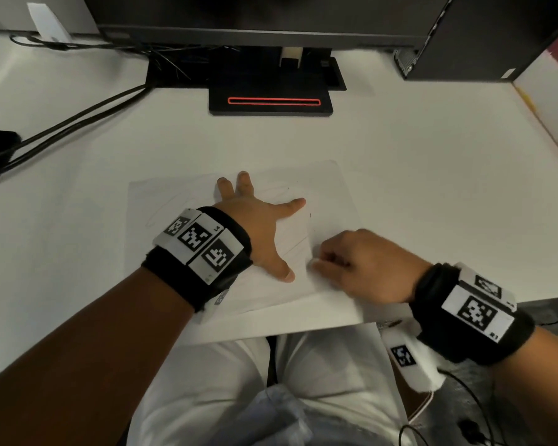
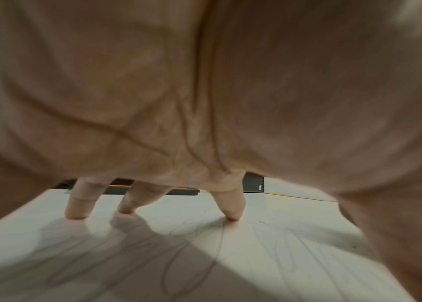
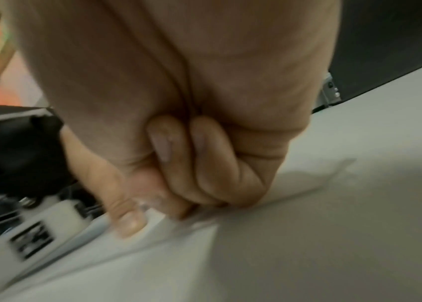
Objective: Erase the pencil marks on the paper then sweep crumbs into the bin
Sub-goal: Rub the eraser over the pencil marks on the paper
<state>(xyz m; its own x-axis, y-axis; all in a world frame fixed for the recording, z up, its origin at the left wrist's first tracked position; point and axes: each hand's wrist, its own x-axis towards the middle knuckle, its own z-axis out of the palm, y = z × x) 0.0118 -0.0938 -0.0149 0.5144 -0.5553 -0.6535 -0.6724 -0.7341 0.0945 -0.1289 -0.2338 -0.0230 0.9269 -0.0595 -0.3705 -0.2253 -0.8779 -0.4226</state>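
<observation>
A white sheet of paper [image 1: 174, 194] lies on the desk near its front edge, with faint pencil marks [image 1: 290, 249] on it. The marks show as grey scribbles [image 2: 217, 255] in the left wrist view. My left hand [image 1: 271, 233] presses flat on the sheet with its fingers [image 2: 230, 206] spread. My right hand [image 1: 318, 263] is curled at the sheet's lower right, close to the left thumb. Its thumb and fingers pinch a small pale eraser [image 3: 144, 201] against the paper [image 3: 308, 245]. Most of the eraser is hidden by the fingers. No bin is in view.
A black monitor stand [image 1: 271, 101] with a red-outlined slot sits at the back centre. Dark cables [image 1: 78, 120] run across the left of the white desk [image 1: 416, 149]. A computer tower [image 1: 480, 37] stands back right. The desk's front edge lies just below my hands.
</observation>
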